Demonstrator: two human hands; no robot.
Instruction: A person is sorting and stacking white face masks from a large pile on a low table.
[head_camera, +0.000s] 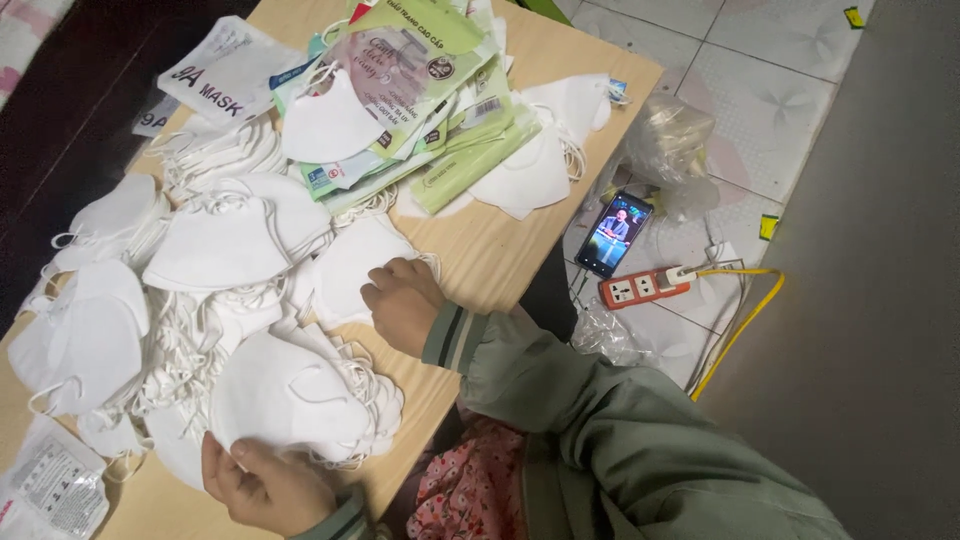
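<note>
Head view looks down on a low wooden desk heaped with white face masks. Toward the desk's near edge the left hand pinches the rim of a stack of masks, thumb on top and fingers underneath, closed on it. The right hand sits further up along the right edge, curled loosely with knuckles up, resting on a flat mask; whether it grips that mask cannot be told. Both hands are well apart, each ending in a grey-green sleeve with a striped cuff. More loose masks crowd the left half of the desk, their ear loops tangled between the piles, so little bare wood shows there. At the far end lies a pile of flat packets, pale green and white rectangles with printed fronts, fanned over one another, one mask lying on top. A white packet with dark lettering sits at the far left corner, and another white printed packet lies at the near left corner. Off the right edge, on the tiled floor, a phone with a lit screen lies beside an orange power strip with a yellow cable, near crumpled clear plastic bags.
</note>
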